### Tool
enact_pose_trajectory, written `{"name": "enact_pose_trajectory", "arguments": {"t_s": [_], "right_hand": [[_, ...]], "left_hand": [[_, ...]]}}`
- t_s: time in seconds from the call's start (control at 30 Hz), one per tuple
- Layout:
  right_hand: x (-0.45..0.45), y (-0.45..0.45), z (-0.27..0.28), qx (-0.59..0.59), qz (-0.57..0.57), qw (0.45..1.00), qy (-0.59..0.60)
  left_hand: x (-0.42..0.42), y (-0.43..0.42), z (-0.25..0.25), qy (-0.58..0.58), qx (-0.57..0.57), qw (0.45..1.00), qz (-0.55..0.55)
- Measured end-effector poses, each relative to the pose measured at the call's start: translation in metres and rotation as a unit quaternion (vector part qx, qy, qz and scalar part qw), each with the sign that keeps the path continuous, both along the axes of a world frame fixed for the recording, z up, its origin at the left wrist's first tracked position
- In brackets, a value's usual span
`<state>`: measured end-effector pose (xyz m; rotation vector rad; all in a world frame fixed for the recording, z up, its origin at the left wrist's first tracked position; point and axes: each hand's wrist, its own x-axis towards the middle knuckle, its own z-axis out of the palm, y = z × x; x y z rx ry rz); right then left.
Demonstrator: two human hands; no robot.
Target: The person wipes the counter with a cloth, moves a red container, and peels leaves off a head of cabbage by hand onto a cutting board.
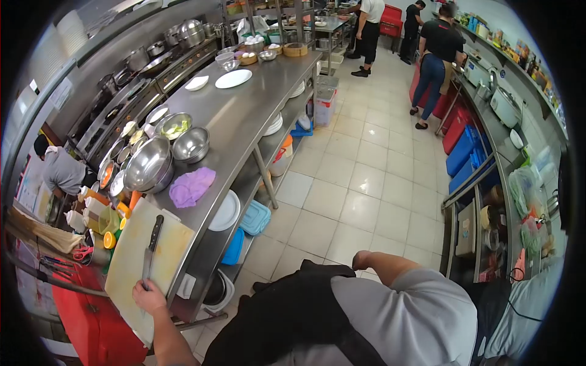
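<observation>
A kitchen knife (151,247) with a black handle lies lengthwise on the stained white cutting board (131,244), its handle pointing away from me. My left hand (149,297) is closed over the blade's tip end, near the board's front part. Out over the floor, to the right of my dark apron, hangs my right hand (361,260); its fingers are hidden from this angle. Just past the board sit a large steel bowl (148,163) and a crumpled purple cloth (192,186). A halved orange (110,240) is at the board's left edge.
The steel counter (256,97) bears a white oval plate (234,78), bowls and eggs; shelves underneath hold plates and containers. Squeeze bottles (91,204) crowd the left. A person (64,165) bends beyond the counter. More people stand down the tiled aisle (342,189). A second counter runs along the right.
</observation>
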<state>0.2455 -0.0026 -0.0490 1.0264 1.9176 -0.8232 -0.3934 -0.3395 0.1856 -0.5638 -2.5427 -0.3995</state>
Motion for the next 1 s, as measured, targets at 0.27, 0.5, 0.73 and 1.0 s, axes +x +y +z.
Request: {"name": "enact_pose_trajectory", "arguments": {"t_s": [0.27,0.5,0.73,1.0], "right_hand": [[-0.027,0.0,0.01,-0.015,0.017,0.999,0.04],[-0.034,0.017,-0.015,0.04,0.026,0.997,0.055],[-0.038,0.001,0.006,0.007,-0.012,0.999,0.047],[-0.042,0.008,0.002,0.045,0.029,0.996,0.066]], "left_hand": [[0.009,0.003,0.004,0.037,0.005,0.999,0.015],[0.0,-0.002,-0.001,0.008,-0.024,0.999,0.028],[-0.003,-0.003,-0.008,0.008,-0.05,0.998,0.043],[0.002,0.0,-0.001,-0.017,-0.034,0.999,0.039]]}}
